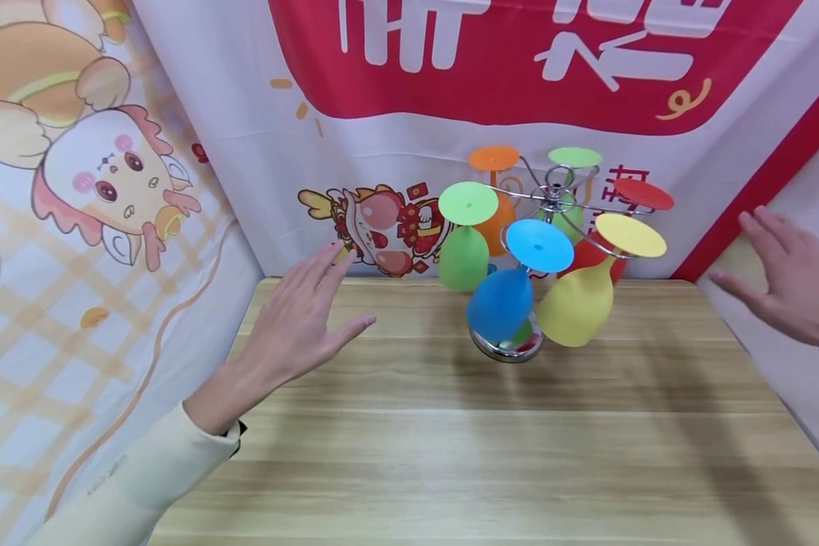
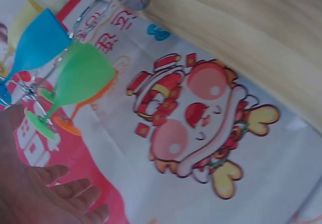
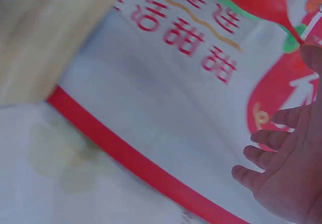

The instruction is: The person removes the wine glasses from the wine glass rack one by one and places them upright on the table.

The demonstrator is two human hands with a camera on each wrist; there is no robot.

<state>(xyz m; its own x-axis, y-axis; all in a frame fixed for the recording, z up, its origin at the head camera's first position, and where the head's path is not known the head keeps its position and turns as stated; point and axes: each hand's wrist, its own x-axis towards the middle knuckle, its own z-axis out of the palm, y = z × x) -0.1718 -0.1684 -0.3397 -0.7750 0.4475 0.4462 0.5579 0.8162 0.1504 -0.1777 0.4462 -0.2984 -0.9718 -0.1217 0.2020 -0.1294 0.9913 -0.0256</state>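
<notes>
A chrome rack stands at the table's back, with coloured plastic goblets hanging upside down by their feet. Nearest the camera hang a blue goblet and a yellow goblet; a green goblet is on the left. Behind them are an orange goblet, a second green goblet and a red goblet, partly hidden. My left hand is left of the rack, fingers extended, thumb apart, touching nothing. To the rack's right, my right hand is likewise spread and holds nothing.
The rack and goblets stand on a wood-grain table. A printed cloth with red panels hangs right behind it. Another cartoon-printed cloth runs along the left side, and pale cloth borders the right edge.
</notes>
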